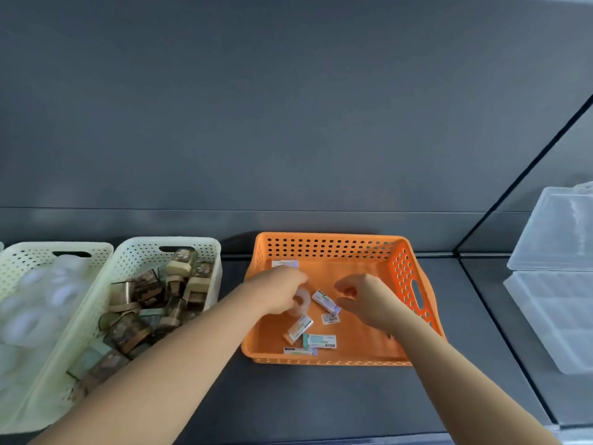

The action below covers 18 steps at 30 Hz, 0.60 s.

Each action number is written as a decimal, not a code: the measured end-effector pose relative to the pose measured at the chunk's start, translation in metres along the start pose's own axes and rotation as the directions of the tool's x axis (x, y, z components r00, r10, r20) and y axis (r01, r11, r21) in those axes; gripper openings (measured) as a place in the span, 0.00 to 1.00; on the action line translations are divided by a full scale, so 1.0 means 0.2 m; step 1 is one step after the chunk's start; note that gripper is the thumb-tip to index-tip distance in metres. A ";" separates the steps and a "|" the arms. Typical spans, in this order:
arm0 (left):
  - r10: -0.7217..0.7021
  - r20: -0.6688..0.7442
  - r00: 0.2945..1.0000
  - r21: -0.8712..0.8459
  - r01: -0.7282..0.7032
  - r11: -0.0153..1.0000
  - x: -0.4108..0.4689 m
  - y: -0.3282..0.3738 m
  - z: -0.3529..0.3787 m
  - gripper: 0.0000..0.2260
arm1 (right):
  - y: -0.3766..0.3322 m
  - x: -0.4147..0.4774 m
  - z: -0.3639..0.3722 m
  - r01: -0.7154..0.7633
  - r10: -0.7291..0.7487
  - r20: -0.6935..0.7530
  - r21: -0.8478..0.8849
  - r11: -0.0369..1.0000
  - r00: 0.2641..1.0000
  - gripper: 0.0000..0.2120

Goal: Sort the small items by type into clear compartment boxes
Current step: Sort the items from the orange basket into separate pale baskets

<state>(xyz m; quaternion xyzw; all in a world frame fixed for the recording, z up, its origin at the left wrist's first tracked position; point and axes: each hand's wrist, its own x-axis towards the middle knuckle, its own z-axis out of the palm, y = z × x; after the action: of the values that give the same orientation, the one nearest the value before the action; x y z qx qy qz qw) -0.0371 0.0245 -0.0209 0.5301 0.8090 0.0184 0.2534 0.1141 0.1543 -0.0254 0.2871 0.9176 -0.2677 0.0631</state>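
Several labelled white packets [319, 341], 1 pale ring [303, 303], in orange basket [324, 248].

left hand [282, 292]: fingers curled on white ring [303, 304] | right hand [365, 297]: fingers curled | both arms outstretched

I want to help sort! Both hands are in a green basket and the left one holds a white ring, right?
Not green: the head view shows the basket is orange. The left hand and right hand are both in it, and the left one holds the white ring.
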 end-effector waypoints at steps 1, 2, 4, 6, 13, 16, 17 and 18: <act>-0.001 0.017 1.000 0.015 0.000 1.000 0.01 0.01 0.00 0.22 | 0.00 0.03 0.01 0.015 -0.015 0.022 -0.009 1.000 1.000 0.17; 0.004 0.025 1.000 0.038 -0.005 0.999 0.02 0.01 -0.01 0.20 | -0.01 0.05 0.02 0.028 -0.027 0.045 -0.019 0.999 0.999 0.17; -0.003 0.019 1.000 0.092 0.002 0.996 0.01 0.01 -0.01 0.14 | -0.02 0.10 0.04 0.057 -0.053 0.091 -0.044 0.997 0.994 0.18; -0.009 -0.019 1.000 0.121 0.011 0.993 -0.01 0.02 0.00 0.12 | -0.04 0.13 0.07 0.097 -0.085 0.129 -0.085 0.992 0.988 0.18; -0.076 -0.372 0.925 -0.094 0.043 0.995 -0.22 -0.03 -0.04 0.09 | -0.04 0.17 0.05 0.262 -0.230 0.259 -0.093 0.961 0.938 0.13; -0.208 -0.493 0.845 -0.267 0.080 0.960 -0.33 -0.04 -0.02 0.11 | -0.09 0.16 0.05 0.351 -0.336 0.316 0.010 0.936 0.887 0.11; -0.260 -0.522 0.812 -0.330 0.089 0.940 -0.36 -0.04 0.00 0.11 | -0.11 0.16 0.07 0.370 -0.355 0.335 0.020 0.929 0.873 0.11; -0.311 -0.540 0.782 -0.396 0.091 0.914 -0.39 -0.04 0.01 0.11 | -0.12 0.16 0.08 0.394 -0.374 0.350 0.015 0.919 0.859 0.11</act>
<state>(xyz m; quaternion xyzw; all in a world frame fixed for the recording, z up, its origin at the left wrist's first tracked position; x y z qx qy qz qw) -0.0192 -0.0467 0.0043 0.3533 0.8833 0.2980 0.0784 0.0737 0.1446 -0.0364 0.0452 0.9380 -0.2948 0.1768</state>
